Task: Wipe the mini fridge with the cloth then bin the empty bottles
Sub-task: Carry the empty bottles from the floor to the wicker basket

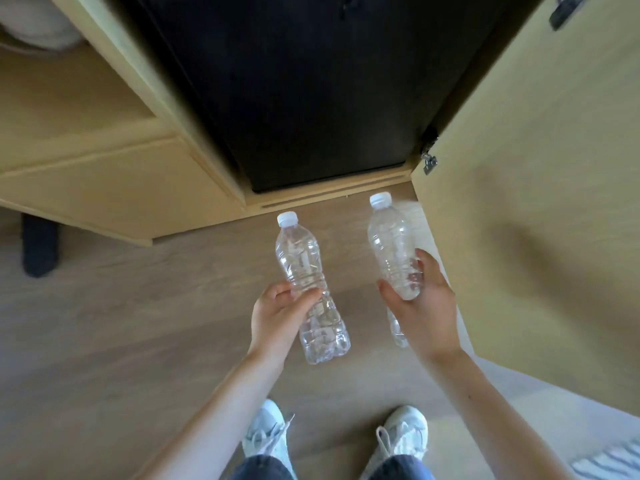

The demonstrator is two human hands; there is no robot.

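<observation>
I hold an empty clear plastic bottle with a white cap in each hand, above the wooden floor. My left hand (277, 317) grips the crumpled left bottle (301, 258) around its middle. My right hand (426, 313) holds the right bottle (391, 244) by its lower end. A sliver of another clear bottle (398, 332) shows below my right palm; whether that hand holds it I cannot tell. The black mini fridge (311, 98) sits in the cabinet ahead with its door closed. No cloth and no bin are in view.
The cabinet's wooden door (536, 202) stands open on the right, close to my right hand. Light wood shelves (86, 161) are on the left, with a dark object (40, 251) on the floor under them. My white shoes (405, 434) are below. A striped fabric (609, 459) lies bottom right.
</observation>
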